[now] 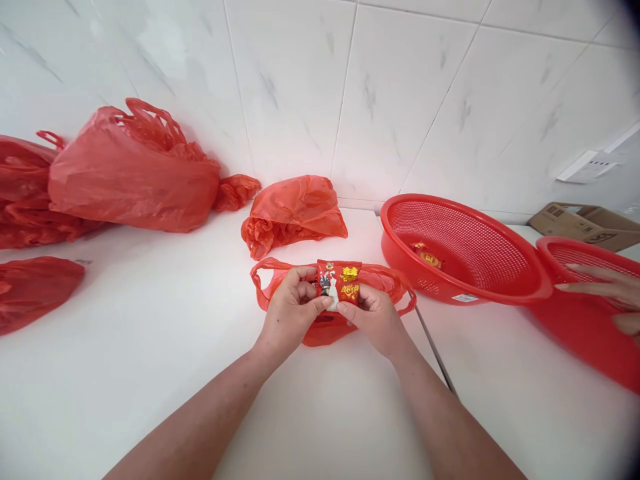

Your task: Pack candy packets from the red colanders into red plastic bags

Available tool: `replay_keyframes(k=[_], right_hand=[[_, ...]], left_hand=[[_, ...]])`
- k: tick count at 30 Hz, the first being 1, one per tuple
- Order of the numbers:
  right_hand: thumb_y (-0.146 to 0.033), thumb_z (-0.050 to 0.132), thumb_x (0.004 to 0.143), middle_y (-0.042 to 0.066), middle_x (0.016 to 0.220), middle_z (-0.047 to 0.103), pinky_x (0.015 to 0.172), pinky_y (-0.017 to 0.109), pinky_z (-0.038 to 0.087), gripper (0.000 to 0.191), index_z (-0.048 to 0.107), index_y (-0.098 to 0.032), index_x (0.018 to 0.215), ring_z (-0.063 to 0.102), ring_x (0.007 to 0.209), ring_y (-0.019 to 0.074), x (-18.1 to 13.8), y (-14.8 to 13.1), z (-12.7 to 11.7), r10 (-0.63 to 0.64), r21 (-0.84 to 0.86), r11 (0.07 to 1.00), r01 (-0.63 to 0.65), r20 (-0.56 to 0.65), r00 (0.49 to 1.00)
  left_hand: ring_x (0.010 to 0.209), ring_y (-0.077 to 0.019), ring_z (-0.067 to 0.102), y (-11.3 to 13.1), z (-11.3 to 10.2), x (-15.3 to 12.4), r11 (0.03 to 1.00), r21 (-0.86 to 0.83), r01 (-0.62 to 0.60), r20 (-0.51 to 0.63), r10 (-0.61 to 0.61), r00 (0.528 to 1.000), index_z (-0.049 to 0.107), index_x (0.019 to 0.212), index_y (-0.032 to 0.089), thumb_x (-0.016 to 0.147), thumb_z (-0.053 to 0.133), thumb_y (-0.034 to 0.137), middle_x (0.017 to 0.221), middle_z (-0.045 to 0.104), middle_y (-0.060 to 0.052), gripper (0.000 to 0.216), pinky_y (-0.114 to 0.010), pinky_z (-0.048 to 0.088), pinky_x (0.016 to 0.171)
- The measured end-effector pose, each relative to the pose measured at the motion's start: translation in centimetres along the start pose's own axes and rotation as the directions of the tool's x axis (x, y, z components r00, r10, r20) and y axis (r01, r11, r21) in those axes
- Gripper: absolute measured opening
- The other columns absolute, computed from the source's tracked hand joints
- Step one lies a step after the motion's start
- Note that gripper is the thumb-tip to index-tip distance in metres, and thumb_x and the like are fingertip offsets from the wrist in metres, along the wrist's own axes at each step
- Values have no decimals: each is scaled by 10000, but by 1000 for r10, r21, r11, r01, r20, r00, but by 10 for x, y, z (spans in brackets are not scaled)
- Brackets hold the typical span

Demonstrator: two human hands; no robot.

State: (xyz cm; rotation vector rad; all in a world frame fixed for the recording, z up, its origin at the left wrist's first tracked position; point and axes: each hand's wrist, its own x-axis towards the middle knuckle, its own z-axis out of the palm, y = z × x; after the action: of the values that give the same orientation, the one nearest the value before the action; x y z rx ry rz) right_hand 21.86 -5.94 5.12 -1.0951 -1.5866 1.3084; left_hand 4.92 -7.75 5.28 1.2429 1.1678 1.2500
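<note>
A small red packet (339, 283) with gold lettering and a printed couple is gripped from both sides in front of me. My left hand (295, 303) pinches its left edge, thumb on the front. On the opposite edge, the thumb and fingers of my right hand (373, 313) are closed too. Directly beneath the packet lies an open red plastic bag (327, 333), its handles spread left and right. My hands and the packet hide most of the bag's inside.
Filled red bags (135, 173) stand along the wall at left; a crumpled red bag (300, 210) lies behind my hands. At right, a red basket (465, 247) holds a few red packets. Another person's hand (605, 290) is over a second red basket (590, 333), near a cardboard box (587, 223).
</note>
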Motion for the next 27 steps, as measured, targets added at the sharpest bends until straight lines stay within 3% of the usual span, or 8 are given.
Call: replay_keyframes(k=[3, 6, 12, 19, 27], right_hand=[[-335, 652, 782, 24, 941, 690, 749, 320, 505, 270, 671, -207, 1019, 620, 873, 201, 0, -1, 0, -9, 11, 1000, 9, 2, 1000], [-300, 635, 789, 28, 959, 682, 775, 328, 498, 251, 660, -203, 1019, 618, 894, 205, -2, -1, 2, -10, 7, 1000, 9, 56, 998], [-263, 618, 787, 3, 878, 640, 742, 310, 476, 141, 632, -204, 914, 585, 822, 179, -5, 1, 6, 9, -84, 996, -1, 92, 996], [-416, 659, 780, 20, 915, 635, 744, 312, 475, 279, 621, -206, 960, 582, 844, 190, -2, 3, 5, 13, -1, 1000, -13, 164, 986], [-402, 619, 818, 27, 904, 654, 768, 322, 483, 277, 644, -205, 1011, 599, 876, 204, -3, 2, 6, -37, -18, 999, 40, 145, 989]], left_hand=[[831, -158, 614, -3, 0, -1, 996, -62, -59, 22, 61, 998, 418, 1240, 235, 782, 692, 328, 924, 625, -19, 541, -295, 509, 736], [973, -186, 605, -2, -1, -2, 987, -144, -69, 55, 78, 995, 361, 1291, 251, 817, 654, 363, 1120, 600, -63, 569, -328, 516, 813], [753, -156, 645, 7, 0, -3, 976, -218, 16, 30, -9, 999, 398, 1241, 234, 789, 675, 303, 870, 648, -7, 535, -288, 531, 690], [691, -132, 615, 6, -2, -2, 980, -199, -21, 29, 27, 999, 443, 1178, 237, 783, 665, 262, 791, 616, 15, 453, -246, 505, 625], [693, -155, 601, 2, -2, -4, 990, -134, -37, 27, 41, 999, 487, 1153, 250, 795, 643, 264, 762, 595, 14, 390, -285, 508, 638]])
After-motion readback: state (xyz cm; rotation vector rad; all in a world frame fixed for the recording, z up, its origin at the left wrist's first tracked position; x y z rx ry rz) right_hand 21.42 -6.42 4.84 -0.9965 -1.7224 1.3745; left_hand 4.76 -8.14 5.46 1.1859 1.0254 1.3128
